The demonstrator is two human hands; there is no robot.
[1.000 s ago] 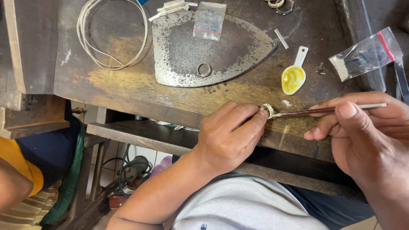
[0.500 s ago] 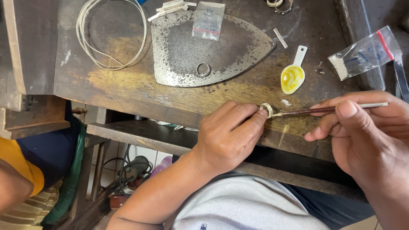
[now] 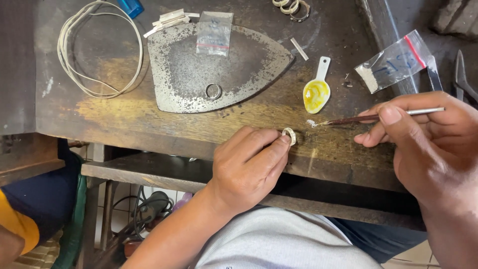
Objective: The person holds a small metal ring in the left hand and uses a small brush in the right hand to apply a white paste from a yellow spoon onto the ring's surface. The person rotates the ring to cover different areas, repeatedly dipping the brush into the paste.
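Left hand: the left hand rests on the near edge of the wooden bench, fingers curled narrow, thumb and forefinger pinching a small pale ring that stands upright at the fingertips.
Ring: at the front edge of the bench, just below and left of the brush tip, apart from it.
Right hand: the right hand holds a thin brush between thumb and fingers, closed round the shaft, metal end pointing right, bristles pointing left.
Brush tip: it sits at a small whitish speck on the wood; whether it touches the wood I cannot quite tell.
Spoon: a small white spoon with yellow paste in its bowl lies just above the brush tip.
Metal plate: a worn iron-shaped plate lies flat mid-bench, with a second ring on it and a small clear bag across its far edge.
Wire: a loop of pale wire lies at the far left.
Bag: a clear bag with a red strip lies near the right edge.
Far edge: a few more rings cluster there.
Pliers: dark pliers show at the right border.
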